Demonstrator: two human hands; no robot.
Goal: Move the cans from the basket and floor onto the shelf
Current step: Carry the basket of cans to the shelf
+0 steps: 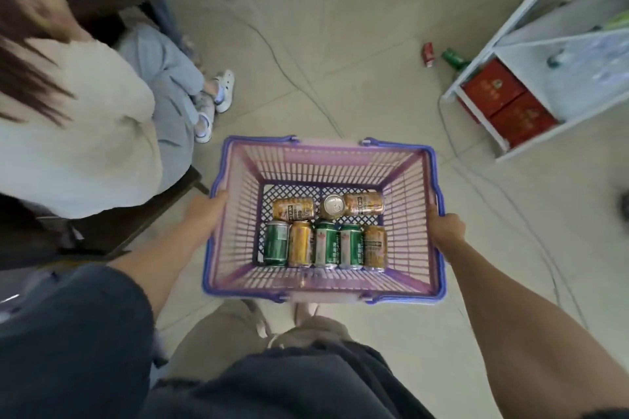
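Lying on the dark grid floor of a pink basket (235, 214) with purple rim are seven cans: in the near row a green can (276, 243), a gold can (301, 244), two more green cans (327, 245) (350, 247) and another gold can (374, 248), side by side and touching; behind them two gold cans (293, 209) (363, 203) on their sides, the right one showing its silver top. The person's left hand (207, 211) is clamped on the basket's left rim, and the right hand (446, 231) grips the right rim, so the basket hangs between them above the tiled floor (357, 44). Off to the right stands a white shelf (531, 54) with red boxes (507, 102) on its bottom level. On the floor just beside its corner lie a red can (428, 53) and a green bottle or can (455, 59), too blurred to tell which. To the left sits another person in a cream top (85, 133) and white sandals (223, 90).
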